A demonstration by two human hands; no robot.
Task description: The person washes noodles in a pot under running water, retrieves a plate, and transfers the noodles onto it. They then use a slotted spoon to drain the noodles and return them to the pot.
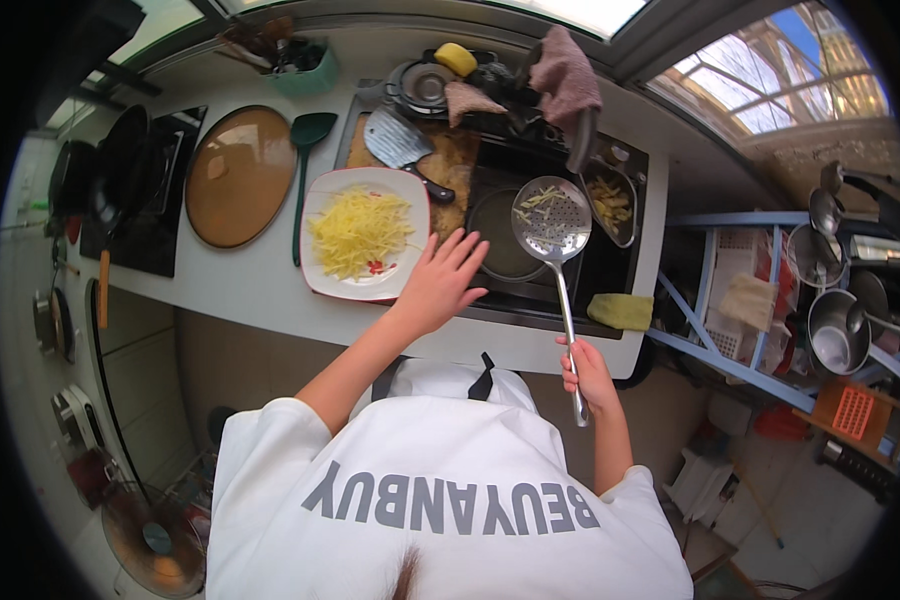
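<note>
My right hand (591, 371) grips the long handle of a perforated metal skimmer (552, 217), whose bowl carries some pale yellow shreds. Under and left of the skimmer, a round vessel of liquid (504, 244) sits in the dark sink. My left hand (442, 281), fingers spread and holding nothing, hovers at the right edge of a white square plate (416, 289). Heaped on that plate are pale yellow shreds (360, 229), probably potato. Behind it a cleaver (399, 140) lies on a wooden cutting board (450, 161), its black handle pointing towards me.
Left of the plate are a green spatula (305, 180) and a round brown lid (240, 176). A strainer basket with scraps (613, 201) stands at the sink's right, under a faucet draped with a pink cloth (566, 79). A green cloth (621, 311) lies at the front right corner.
</note>
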